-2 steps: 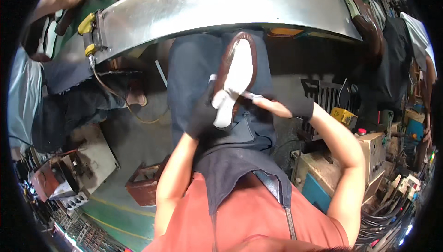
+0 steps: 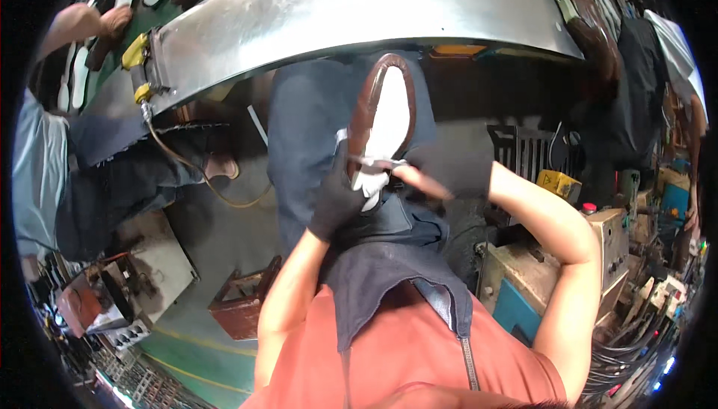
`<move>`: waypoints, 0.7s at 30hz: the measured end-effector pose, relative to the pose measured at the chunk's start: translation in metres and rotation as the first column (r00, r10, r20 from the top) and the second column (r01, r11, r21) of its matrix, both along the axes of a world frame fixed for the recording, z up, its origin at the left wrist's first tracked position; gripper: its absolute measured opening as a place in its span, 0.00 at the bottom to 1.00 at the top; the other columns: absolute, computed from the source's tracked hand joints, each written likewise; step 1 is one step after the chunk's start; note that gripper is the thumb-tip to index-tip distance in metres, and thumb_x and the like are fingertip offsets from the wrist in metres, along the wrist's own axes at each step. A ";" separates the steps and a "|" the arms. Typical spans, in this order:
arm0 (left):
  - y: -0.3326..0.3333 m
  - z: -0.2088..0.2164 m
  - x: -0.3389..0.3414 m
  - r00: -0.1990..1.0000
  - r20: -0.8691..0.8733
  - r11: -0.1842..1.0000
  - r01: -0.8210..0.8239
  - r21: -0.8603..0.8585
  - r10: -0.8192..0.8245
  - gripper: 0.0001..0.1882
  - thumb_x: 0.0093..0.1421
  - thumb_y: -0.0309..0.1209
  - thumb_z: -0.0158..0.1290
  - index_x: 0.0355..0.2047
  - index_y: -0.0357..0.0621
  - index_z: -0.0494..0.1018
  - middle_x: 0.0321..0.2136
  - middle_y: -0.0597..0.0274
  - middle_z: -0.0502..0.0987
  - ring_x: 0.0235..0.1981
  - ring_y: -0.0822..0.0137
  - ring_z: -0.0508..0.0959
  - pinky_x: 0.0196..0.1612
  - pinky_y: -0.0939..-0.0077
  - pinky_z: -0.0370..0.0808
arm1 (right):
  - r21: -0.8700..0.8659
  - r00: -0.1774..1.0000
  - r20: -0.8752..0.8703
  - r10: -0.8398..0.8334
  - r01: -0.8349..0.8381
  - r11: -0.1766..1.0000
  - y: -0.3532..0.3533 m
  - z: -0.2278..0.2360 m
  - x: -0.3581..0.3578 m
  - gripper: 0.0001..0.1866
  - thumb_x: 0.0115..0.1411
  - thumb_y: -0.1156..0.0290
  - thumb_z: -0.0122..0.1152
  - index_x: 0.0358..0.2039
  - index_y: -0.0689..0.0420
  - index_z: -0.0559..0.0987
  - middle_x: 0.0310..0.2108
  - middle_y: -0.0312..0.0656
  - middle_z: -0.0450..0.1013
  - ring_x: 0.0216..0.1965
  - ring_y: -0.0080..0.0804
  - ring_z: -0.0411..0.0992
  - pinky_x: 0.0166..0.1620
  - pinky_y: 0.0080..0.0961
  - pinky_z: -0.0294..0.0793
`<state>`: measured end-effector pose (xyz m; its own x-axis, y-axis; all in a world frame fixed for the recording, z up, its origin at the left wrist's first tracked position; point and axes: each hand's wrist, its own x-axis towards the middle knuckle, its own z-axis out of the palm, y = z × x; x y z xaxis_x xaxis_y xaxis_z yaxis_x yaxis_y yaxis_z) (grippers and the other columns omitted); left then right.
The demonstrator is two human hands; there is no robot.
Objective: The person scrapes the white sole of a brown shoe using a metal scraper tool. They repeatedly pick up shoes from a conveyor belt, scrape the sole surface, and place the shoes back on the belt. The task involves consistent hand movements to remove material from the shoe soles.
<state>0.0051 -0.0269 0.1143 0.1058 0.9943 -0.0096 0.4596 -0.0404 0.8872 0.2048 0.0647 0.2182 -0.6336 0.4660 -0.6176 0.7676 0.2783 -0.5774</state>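
Note:
A brown shoe, its white sole side facing up, rests on my lap with the toe pointing away from me. My left hand, in a dark glove with bare fingertips, grips its heel end from the left. Whitish, crumpled-looking material shows at the heel. In my right hand, gloved likewise, is a thin metal tool lying across the shoe just above the heel. Motion blurs this hand, and the tool's exact kind cannot be made out.
A curved metal bench spans the far side, with a yellow hand tool and hose at its left end. Shoes lie beyond both ends. Another person's hand reaches in at far left. A wooden box and machine flank me.
My right hand has moved a little left, bringing the tool across the shoe near the heel. The white material at the heel looks more bunched. The other person's hand has shifted down slightly.

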 end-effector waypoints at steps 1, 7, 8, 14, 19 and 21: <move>-0.004 -0.003 0.001 0.995 0.096 0.997 -0.007 -0.082 0.015 0.43 0.57 0.38 0.59 0.65 0.31 0.50 0.60 0.41 0.63 0.61 0.51 0.66 0.60 0.63 0.64 | 0.212 0.996 0.057 0.067 -0.077 0.974 -0.013 0.001 -0.005 0.23 0.64 0.55 0.49 0.26 0.63 0.78 0.23 0.55 0.73 0.26 0.51 0.73 0.31 0.40 0.71; 0.008 -0.017 -0.004 0.999 0.007 0.996 0.034 0.081 -0.035 0.40 0.62 0.38 0.54 0.66 0.34 0.45 0.59 0.42 0.62 0.59 0.55 0.65 0.59 0.68 0.65 | 0.519 0.958 -0.227 0.177 -0.035 0.854 0.003 -0.077 0.014 0.25 0.64 0.52 0.48 0.22 0.60 0.78 0.21 0.54 0.73 0.24 0.52 0.74 0.29 0.41 0.72; 0.011 -0.019 -0.004 0.828 0.541 0.945 0.046 -0.324 0.145 0.38 0.63 0.39 0.51 0.65 0.34 0.46 0.59 0.42 0.62 0.60 0.53 0.64 0.59 0.67 0.63 | 0.516 0.960 -0.202 0.195 -0.065 0.854 0.007 -0.074 0.014 0.25 0.64 0.52 0.48 0.22 0.60 0.78 0.21 0.54 0.74 0.23 0.52 0.74 0.28 0.41 0.72; 0.022 -0.045 0.019 0.962 0.088 0.955 -0.269 0.127 0.259 0.29 0.66 0.31 0.40 0.62 0.29 0.48 0.58 0.37 0.59 0.60 0.44 0.61 0.61 0.61 0.59 | -0.465 0.998 0.056 -0.038 0.060 0.883 0.035 -0.013 0.021 0.29 0.68 0.48 0.39 0.35 0.61 0.78 0.22 0.52 0.75 0.23 0.48 0.75 0.29 0.36 0.74; 0.042 -0.051 0.003 0.987 0.039 0.985 -0.158 0.074 0.155 0.49 0.53 0.38 0.57 0.64 0.28 0.39 0.59 0.31 0.54 0.60 0.37 0.59 0.61 0.57 0.59 | 0.401 0.922 0.192 0.337 -0.387 0.830 0.020 0.011 -0.014 0.18 0.59 0.56 0.55 0.21 0.55 0.81 0.20 0.47 0.75 0.23 0.44 0.76 0.29 0.40 0.73; 0.042 -0.068 -0.004 0.981 -0.086 0.984 -0.167 0.060 0.172 0.46 0.57 0.36 0.55 0.64 0.30 0.39 0.61 0.35 0.53 0.61 0.42 0.60 0.61 0.60 0.61 | 0.459 0.922 0.157 0.355 -0.386 0.800 -0.017 0.035 -0.036 0.18 0.58 0.54 0.56 0.19 0.53 0.80 0.20 0.44 0.74 0.25 0.40 0.76 0.28 0.37 0.73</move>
